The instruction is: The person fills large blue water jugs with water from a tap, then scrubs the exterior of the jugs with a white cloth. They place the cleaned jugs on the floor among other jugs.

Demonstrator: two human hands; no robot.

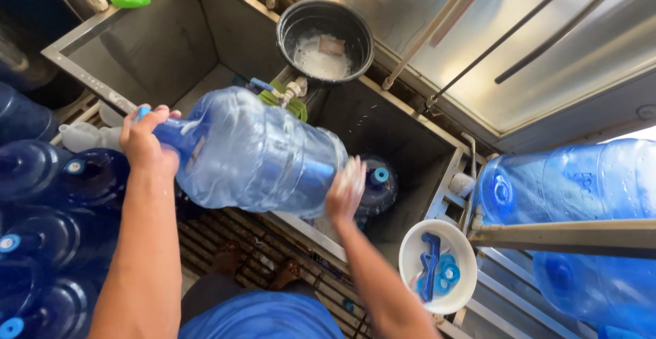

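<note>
The left hand [145,141] is clenched around the neck of a large clear-blue water jug [253,151], which lies on its side in mid-air above the front edge of a deep steel sink [157,45]. The right hand [345,190] presses flat against the jug's base; it is motion-blurred, so the fingers are hard to make out, but it looks open-palmed rather than gripping.

Behind the jug, a black bucket [325,38] of pale soapy liquid sits on the divider between the sink's two basins, beside a tap with green cloth [290,103]. A second jug [376,185] stands upright in the right basin, partly hidden by the hand. A white bowl [437,265] of blue caps rests just to the right. Dark blue jugs [48,202] crowd the left edge, cut off by the frame.

The jug looks wet, and with only a flat palm at its base it could slip and drop onto the sink rim or the sandalled feet [256,270] below.
</note>
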